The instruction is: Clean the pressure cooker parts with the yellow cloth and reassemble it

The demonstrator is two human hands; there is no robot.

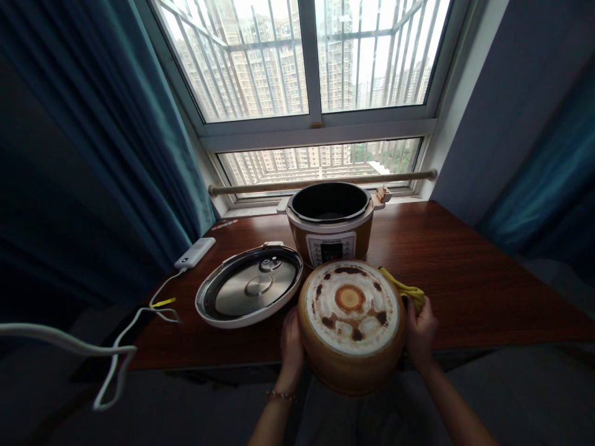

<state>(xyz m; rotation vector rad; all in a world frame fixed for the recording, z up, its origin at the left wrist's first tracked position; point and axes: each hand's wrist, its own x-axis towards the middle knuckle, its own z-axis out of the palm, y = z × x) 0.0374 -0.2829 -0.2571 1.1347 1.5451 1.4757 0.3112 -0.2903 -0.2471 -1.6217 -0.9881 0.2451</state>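
A round inner pot [348,303] is tipped so that its stained, pale bottom faces me, with brown patches and a ring at the centre. My left hand [292,347] grips its left side. On the other side, my right hand [422,328] holds a yellow cloth [411,291] against the pot's wall. Behind the pot stands an electric pressure cooker [300,238] with its top uncovered and a dark interior. The cooker's lid [255,291] lies on the table to the left, its metal inner face up.
The brown wooden table [446,266] stands before a barred window [372,56]. A white power bank [195,253] with a white cable [125,337] lies at the left, the cable hanging over the edge. Blue curtains [116,93] hang on both sides.
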